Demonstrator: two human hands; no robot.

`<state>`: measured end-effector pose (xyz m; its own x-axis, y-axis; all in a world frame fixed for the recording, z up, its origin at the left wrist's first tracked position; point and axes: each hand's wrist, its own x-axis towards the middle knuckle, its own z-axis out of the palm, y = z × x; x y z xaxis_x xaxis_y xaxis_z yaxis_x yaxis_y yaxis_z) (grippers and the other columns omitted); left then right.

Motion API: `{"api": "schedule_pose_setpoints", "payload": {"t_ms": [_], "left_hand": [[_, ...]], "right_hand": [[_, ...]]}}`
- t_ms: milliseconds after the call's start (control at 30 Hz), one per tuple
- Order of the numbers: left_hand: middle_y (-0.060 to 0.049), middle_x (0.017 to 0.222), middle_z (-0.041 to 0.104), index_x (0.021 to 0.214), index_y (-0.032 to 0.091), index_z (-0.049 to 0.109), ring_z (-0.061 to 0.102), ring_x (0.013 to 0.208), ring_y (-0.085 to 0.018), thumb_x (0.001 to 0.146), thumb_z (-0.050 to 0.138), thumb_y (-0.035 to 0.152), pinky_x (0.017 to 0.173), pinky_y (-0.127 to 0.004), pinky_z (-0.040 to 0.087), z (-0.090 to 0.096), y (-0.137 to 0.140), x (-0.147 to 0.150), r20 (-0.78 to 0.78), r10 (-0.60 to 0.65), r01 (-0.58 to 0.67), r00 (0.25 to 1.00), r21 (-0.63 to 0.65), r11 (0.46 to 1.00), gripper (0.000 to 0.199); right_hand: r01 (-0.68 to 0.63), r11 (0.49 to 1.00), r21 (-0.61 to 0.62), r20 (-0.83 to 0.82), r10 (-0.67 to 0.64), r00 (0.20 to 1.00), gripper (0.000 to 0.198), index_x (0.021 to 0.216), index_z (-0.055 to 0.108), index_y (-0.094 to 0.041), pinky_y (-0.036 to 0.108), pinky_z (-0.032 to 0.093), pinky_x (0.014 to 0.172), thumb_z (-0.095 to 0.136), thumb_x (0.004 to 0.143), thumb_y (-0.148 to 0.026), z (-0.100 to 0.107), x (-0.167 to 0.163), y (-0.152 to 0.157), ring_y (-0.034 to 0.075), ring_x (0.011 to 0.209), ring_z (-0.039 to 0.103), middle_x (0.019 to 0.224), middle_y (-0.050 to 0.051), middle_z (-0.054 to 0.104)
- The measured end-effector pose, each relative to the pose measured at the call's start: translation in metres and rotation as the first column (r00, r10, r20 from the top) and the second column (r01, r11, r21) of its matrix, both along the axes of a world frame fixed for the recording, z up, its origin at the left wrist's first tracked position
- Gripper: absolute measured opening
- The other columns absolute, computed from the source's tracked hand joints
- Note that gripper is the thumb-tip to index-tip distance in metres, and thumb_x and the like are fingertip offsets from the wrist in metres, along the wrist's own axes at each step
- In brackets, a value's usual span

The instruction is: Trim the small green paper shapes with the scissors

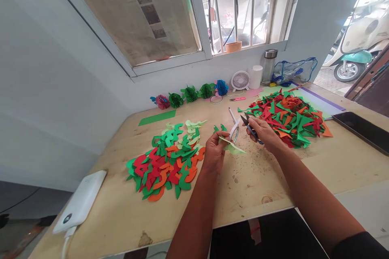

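Observation:
My left hand (215, 147) is closed on a pale green piece of paper (233, 148), which sticks out to the right of the fingers. A narrow white strip (234, 128) curls up beside that paper. In my right hand (265, 131) is a pair of dark-handled scissors (251, 130). Their blades are parted and point up and left, a little to the right of the strip and apart from the pale green paper. Behind the hands a white pen (231, 114) lies on the table. Two small green cut shapes (220, 128) lie just beyond my left hand.
Cut paper shapes (170, 162) in green, red and orange lie left; a pile of paper scraps (291, 117) lies right. Along the wall stand paper flowers (191, 94), a small fan (240, 80) and a glass bottle (269, 67). A phone (363, 131) and a power bank (80, 200) lie near the edges.

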<state>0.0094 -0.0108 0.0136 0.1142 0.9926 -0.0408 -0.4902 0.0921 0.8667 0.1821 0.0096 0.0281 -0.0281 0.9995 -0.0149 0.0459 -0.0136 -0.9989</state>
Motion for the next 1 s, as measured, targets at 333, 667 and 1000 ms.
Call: {"api": "schedule_pose_setpoints", "payload": {"t_ms": [333,667,1000], "left_hand": [[0.003,0.067,0.057,0.075,0.018,0.062,0.055,0.060,-0.009,0.062,0.077,0.027,0.061,-0.023,0.042,0.0040,-0.0010,-0.0060,0.034,-0.033,0.031,0.999,0.061,0.998,0.022],[0.003,0.068,0.056,0.074,0.018,0.062,0.055,0.061,-0.009,0.058,0.079,0.028,0.060,-0.023,0.042,0.0048,-0.0008,-0.0054,0.014,-0.029,0.029,0.999,0.053,0.998,0.025],[0.002,0.069,0.057,0.074,0.017,0.062,0.055,0.062,-0.010,0.058,0.079,0.026,0.061,-0.023,0.041,0.0029,-0.0010,-0.0058,0.010,-0.050,0.050,0.999,0.042,0.998,0.025]], "right_hand": [[0.043,0.996,-0.079,0.097,-0.035,0.995,0.053,0.078,0.062,-0.013,0.020,0.024,0.036,0.041,0.082,-0.062,-0.0019,0.0038,0.0022,0.006,0.038,0.035,0.052,-0.003,0.046],[-0.004,0.996,-0.091,0.085,0.012,0.996,0.052,0.081,0.065,-0.014,0.019,0.024,0.038,0.048,0.078,-0.063,-0.0019,0.0017,0.0007,0.006,0.041,0.034,0.052,-0.003,0.045],[-0.021,0.994,-0.109,0.032,0.024,0.999,0.053,0.083,0.065,-0.013,0.019,0.018,0.037,0.052,0.075,-0.064,-0.0005,0.0026,0.0002,0.004,0.038,0.029,0.052,-0.006,0.040]]}}
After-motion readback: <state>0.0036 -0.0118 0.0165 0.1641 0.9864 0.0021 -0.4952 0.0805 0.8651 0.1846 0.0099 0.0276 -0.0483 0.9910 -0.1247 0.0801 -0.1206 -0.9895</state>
